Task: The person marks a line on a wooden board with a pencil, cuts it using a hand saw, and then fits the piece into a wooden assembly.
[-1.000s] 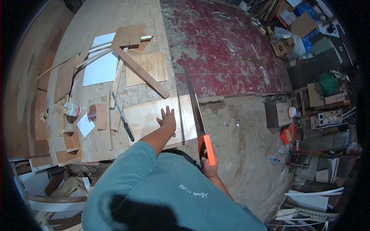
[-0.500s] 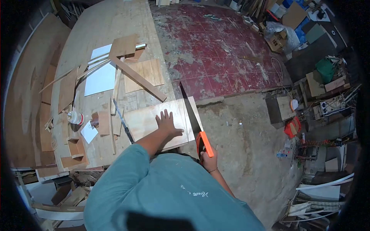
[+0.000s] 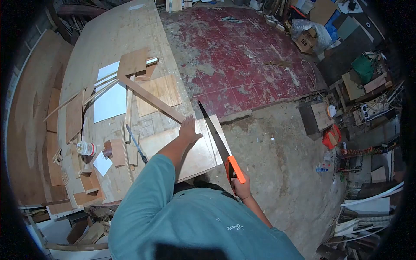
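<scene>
A hand saw [image 3: 216, 135] with an orange and black handle is gripped in my right hand [image 3: 242, 187], past the right edge of the workbench. Its dark blade lies across the right end of a pale plywood board [image 3: 193, 161], pointing away from me. My left hand [image 3: 189, 131] rests flat on the far part of that board, fingers stretched out, left of the blade. Close to its fingertips is the end of a brown wooden strip [image 3: 151, 99]. The board's right end sticks out over the bench edge.
On the workbench [image 3: 125, 26] lie a white panel [image 3: 109, 104], a plywood piece [image 3: 159, 94], a blue-and-black tool [image 3: 136, 143] and a white plastic jar [image 3: 86, 148]. Scrap and boxes line the right side, with a red bag [image 3: 332, 137] on the concrete floor [image 3: 268, 173].
My left hand has slid away from me to the board's far part, its fingers now closer together. The view has shifted slightly, and the saw still crosses the board's right end.
</scene>
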The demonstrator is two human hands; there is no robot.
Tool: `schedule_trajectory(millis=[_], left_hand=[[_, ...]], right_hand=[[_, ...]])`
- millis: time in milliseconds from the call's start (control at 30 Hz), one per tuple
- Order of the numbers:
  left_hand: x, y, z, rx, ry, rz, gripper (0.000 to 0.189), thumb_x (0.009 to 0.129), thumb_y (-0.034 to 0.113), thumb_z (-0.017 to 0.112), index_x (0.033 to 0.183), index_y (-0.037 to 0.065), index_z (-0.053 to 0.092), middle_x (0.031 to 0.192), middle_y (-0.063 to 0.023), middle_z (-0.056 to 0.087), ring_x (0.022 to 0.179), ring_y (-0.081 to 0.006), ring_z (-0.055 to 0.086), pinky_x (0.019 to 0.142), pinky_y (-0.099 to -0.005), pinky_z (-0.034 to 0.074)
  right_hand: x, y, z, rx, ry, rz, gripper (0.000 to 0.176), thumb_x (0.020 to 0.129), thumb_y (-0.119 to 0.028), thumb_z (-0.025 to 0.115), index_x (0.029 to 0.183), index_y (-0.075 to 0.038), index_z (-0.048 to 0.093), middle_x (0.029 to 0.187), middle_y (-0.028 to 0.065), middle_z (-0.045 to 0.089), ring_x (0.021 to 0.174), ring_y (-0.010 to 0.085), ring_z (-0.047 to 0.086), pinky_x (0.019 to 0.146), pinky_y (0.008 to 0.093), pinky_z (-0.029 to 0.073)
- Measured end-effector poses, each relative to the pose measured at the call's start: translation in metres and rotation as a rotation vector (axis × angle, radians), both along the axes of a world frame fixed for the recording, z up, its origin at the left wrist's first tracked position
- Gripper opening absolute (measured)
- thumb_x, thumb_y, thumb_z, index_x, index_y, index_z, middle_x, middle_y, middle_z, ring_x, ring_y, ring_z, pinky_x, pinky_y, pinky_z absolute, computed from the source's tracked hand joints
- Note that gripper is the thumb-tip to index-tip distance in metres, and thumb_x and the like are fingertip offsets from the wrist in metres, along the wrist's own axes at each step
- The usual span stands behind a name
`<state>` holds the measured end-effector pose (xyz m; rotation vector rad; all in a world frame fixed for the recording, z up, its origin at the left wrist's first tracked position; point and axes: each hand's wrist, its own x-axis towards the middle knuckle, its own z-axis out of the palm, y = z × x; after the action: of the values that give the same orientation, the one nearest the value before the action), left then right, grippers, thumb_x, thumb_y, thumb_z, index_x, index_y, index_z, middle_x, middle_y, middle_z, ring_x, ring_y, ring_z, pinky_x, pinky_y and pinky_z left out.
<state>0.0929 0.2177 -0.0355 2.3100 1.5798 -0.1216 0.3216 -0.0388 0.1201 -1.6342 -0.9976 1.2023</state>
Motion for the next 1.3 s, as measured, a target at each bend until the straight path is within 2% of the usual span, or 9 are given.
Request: schedule_trajectory(millis=[67,100,200,433,767,933,1100,1200,1300], left_hand=[[0.007,-0.017,0.004,0.009,0.011,0.048,0.105,0.077,0.063,0.061,0.148,-0.003,0.019,0.157,-0.0213,0.009,0.145,-0.0352,0.010,0.116,-0.0530,0.010],[0.008,-0.022,0.005,0.023,0.023,0.095,0.106,0.077,0.063,0.062,0.148,-0.003,0.018,0.157,-0.0209,0.008,0.145,-0.0363,0.009,0.116,-0.0531,0.010],[0.010,-0.029,0.010,-0.068,-0.002,0.118,0.115,0.071,0.066,0.066,0.149,-0.003,0.016,0.157,-0.0210,0.006,0.145,-0.0380,0.006,0.116,-0.0535,0.009],[0.008,-0.030,0.034,-0.155,0.100,0.037,0.142,0.049,0.067,0.080,0.150,-0.001,0.006,0.157,-0.0225,0.003,0.145,-0.0397,0.002,0.116,-0.0543,0.009],[0.022,-0.025,0.055,-0.290,0.207,0.088,0.149,0.044,0.055,0.090,0.151,0.003,0.000,0.157,-0.0208,-0.005,0.145,-0.0411,0.001,0.110,-0.0628,0.020],[0.035,-0.020,0.066,-0.476,0.282,0.310,0.152,0.043,0.050,0.093,0.152,0.018,-0.009,0.156,-0.0224,-0.015,0.143,-0.0467,-0.003,0.106,-0.0621,0.027],[0.035,-0.018,0.054,-0.501,0.270,0.339,0.152,0.045,0.047,0.093,0.151,0.022,-0.013,0.155,-0.0234,-0.018,0.142,-0.0479,-0.004,0.107,-0.0593,0.027],[0.034,-0.019,0.062,-0.514,0.269,0.337,0.150,0.048,0.046,0.092,0.151,0.023,-0.013,0.155,-0.0234,-0.018,0.142,-0.0482,-0.003,0.108,-0.0578,0.027],[0.033,-0.014,0.060,-0.522,0.358,0.293,0.145,0.052,0.044,0.091,0.151,0.023,-0.013,0.155,-0.0219,-0.018,0.143,-0.0472,-0.003,0.108,-0.0582,0.027]], right_hand=[[0.008,-0.009,-0.023,-0.072,-0.102,0.116,0.059,0.073,0.000,0.053,0.132,0.003,0.050,0.089,0.0098,0.063,0.076,0.0177,0.061,0.071,0.0308,0.051],[0.006,-0.010,-0.020,-0.071,-0.099,0.118,0.059,0.073,0.000,0.053,0.132,0.003,0.050,0.089,0.0098,0.063,0.076,0.0177,0.061,0.071,0.0308,0.051],[-0.004,-0.011,-0.012,-0.030,-0.005,0.104,0.058,0.071,-0.001,0.052,0.129,0.007,0.050,0.122,0.0209,0.060,0.114,0.0240,0.059,0.098,0.0316,0.043],[-0.011,-0.004,-0.018,-0.115,-0.020,0.160,0.058,0.071,-0.001,0.052,0.128,0.008,0.050,0.121,0.0205,0.060,0.112,0.0263,0.059,0.097,0.0311,0.043],[-0.024,0.001,0.009,-0.028,-0.094,0.210,0.060,0.073,0.000,0.052,0.133,0.006,0.047,0.125,0.0226,0.058,0.117,0.0275,0.057,0.099,0.0321,0.042],[-0.035,0.005,0.035,0.030,-0.136,0.252,0.062,0.075,-0.001,0.052,0.136,0.003,0.044,0.129,0.0235,0.055,0.121,0.0288,0.055,0.099,0.0324,0.042],[-0.047,0.010,0.078,-0.014,-0.166,0.232,0.059,0.074,0.001,0.049,0.132,0.004,0.048,0.124,0.0213,0.058,0.118,0.0252,0.056,0.100,0.0303,0.040],[-0.051,0.034,0.060,0.065,-0.281,0.303,0.062,0.076,0.000,0.052,0.137,0.001,0.044,0.131,0.0230,0.055,0.123,0.0310,0.053,0.102,0.0343,0.041],[-0.068,0.104,-0.010,0.182,-0.265,0.294,0.057,0.078,-0.003,0.054,0.134,0.000,0.047,0.127,0.0223,0.057,0.121,0.0313,0.055,0.100,0.0345,0.042]])
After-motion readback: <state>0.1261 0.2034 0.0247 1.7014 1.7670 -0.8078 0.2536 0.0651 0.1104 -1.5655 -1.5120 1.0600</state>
